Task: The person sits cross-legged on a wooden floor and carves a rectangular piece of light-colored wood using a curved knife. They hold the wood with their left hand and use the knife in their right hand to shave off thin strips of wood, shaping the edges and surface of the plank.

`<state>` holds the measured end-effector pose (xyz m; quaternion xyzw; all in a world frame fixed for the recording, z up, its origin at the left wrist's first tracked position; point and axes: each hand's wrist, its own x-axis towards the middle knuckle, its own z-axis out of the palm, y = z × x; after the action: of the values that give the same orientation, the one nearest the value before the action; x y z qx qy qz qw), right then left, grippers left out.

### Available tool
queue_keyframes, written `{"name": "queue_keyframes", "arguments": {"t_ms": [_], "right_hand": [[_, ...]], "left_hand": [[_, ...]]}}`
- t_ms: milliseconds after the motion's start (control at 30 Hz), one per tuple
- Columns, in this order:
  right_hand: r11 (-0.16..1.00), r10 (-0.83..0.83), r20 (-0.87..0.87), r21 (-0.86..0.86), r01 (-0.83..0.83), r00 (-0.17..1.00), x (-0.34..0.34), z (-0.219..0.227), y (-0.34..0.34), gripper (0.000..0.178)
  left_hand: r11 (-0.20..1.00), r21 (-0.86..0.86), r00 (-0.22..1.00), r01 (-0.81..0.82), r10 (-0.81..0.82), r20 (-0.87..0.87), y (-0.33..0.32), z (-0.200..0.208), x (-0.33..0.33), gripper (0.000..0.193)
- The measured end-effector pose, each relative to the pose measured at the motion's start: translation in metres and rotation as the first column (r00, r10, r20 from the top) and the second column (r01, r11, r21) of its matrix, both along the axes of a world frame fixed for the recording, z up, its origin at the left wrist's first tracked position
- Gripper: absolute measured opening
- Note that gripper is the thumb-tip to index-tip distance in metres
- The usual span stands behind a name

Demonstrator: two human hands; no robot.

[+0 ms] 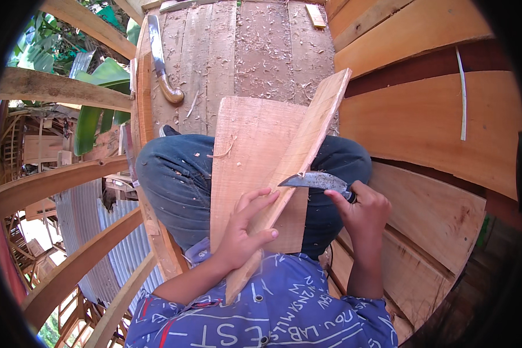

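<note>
A long wooden plank (314, 124) leans on its edge, slanting from my shirt up to the far right. Its near part is gripped by my left hand (246, 232), thumb on one side and fingers on the other. My right hand (362, 210) is closed round the handle of a short curved knife (319, 180). The blade lies across the plank's upper edge, just beyond my left fingers, and a small curl of wood sits at the blade. Under the plank, a wide flat board (249, 136) rests across my lap.
A machete (158, 52) with a wooden handle lies on the shaving-strewn plank floor (261, 46) at far left. Wooden rails (64, 174) run along the left side, with a banana leaf (90, 124) beyond. Plank walls (423, 110) stand close on the right. A small wood block (315, 16) lies at the far end.
</note>
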<state>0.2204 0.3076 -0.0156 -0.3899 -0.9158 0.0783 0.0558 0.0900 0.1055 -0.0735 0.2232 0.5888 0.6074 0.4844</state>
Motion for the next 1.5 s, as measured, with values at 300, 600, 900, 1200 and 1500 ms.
{"name": "queue_keyframes", "arguments": {"t_ms": [300,600,900,1200,1500], "right_hand": [[0.955,-0.297,-0.103,-0.02,0.296,0.949,0.002,-0.007,0.033,0.062],[0.603,-0.459,-0.313,-0.797,0.033,0.831,-0.007,-0.031,0.005,0.032],[0.426,-0.608,-0.468,-0.874,-0.234,0.641,-0.039,-0.046,-0.013,0.049],[0.165,-0.842,-0.363,-0.878,-0.449,0.399,-0.034,-0.046,-0.004,0.035],[-0.026,-0.84,-0.346,-0.743,-0.669,0.417,-0.061,-0.063,-0.002,0.036]], "left_hand": [[0.998,-0.032,0.997,0.048,-0.05,-0.065,-0.001,0.003,-0.001,0.064],[0.995,-0.067,0.99,0.08,-0.087,-0.111,0.007,0.009,-0.003,0.061],[0.96,-0.225,0.863,0.166,-0.252,-0.438,0.017,0.026,-0.016,0.064],[0.971,-0.238,0.838,-0.021,-0.113,-0.535,0.013,0.055,-0.073,0.078],[0.89,-0.118,0.897,0.441,-0.441,0.028,-0.004,0.066,-0.101,0.04]]}}
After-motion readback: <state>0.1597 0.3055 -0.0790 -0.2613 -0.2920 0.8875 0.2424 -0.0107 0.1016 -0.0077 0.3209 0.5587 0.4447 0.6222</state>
